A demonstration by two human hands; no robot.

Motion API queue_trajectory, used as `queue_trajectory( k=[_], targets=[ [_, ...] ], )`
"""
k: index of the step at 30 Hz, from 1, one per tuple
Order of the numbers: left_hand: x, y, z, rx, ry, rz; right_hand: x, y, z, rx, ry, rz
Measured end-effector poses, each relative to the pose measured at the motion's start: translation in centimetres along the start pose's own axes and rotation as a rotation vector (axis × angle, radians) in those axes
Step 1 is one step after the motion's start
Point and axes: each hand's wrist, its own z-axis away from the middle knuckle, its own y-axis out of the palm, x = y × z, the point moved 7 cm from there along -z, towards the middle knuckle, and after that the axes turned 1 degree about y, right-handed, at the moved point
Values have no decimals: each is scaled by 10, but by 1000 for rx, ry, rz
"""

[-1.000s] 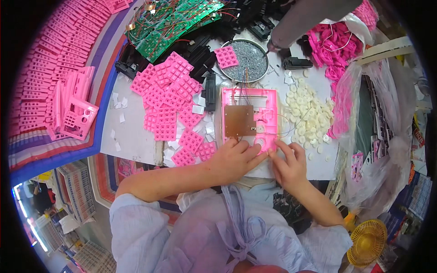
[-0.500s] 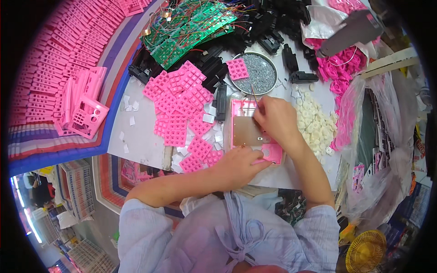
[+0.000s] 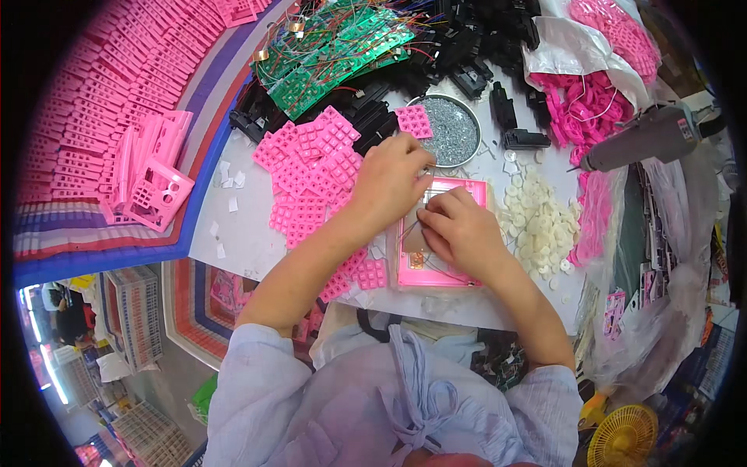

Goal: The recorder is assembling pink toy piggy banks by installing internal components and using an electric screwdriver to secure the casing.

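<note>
In front of me lies a pink plastic casing (image 3: pixel 440 276) with a brownish flat board (image 3: pixel 418 237) in it. Over the casing's upper left corner my left hand (image 3: pixel 391 177) is closed in a pinch; whatever its fingertips hold is hidden. My right hand (image 3: pixel 464 235) is closed over the middle of the casing, fingertips at the board. A thin line shows by its fingers, too fine to name. Just beyond my hands stands a round tray (image 3: pixel 477 140) of small grey metal pieces, likely screws, with a pink button pad (image 3: pixel 414 121) on its left rim.
Pink button pads (image 3: pixel 311 167) are heaped at left, below green circuit boards (image 3: pixel 334 54) with wires. Black plastic parts (image 3: pixel 467 78) lie at the back. White round pieces (image 3: pixel 541 226) spread at right, near a hanging electric screwdriver (image 3: pixel 646 140). Pink shells (image 3: pixel 159 191) fill the far left.
My left hand has moved up from the casing's lower edge to its upper left. My right hand has moved down onto the casing's middle. The electric screwdriver has swung right and nearer.
</note>
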Motion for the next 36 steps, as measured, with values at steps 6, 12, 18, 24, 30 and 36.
queue_trajectory(
  k=[6,12,18,24,30,36],
  targets=[
    [25,-11,1,-27,-229,147,0,0,5,25,-22,-14],
    [24,-1,-1,160,-96,30,-2,-3,6,15,-31,-40],
    [29,-5,3,152,-178,177,-3,1,8,29,-21,-22],
    [21,0,9,243,-289,491,-2,0,8,30,-13,-9],
    [18,18,14,386,-338,922,-2,0,7,23,-23,3],
    [23,23,8,736,-412,817,3,3,9,22,-27,34]
  ],
)
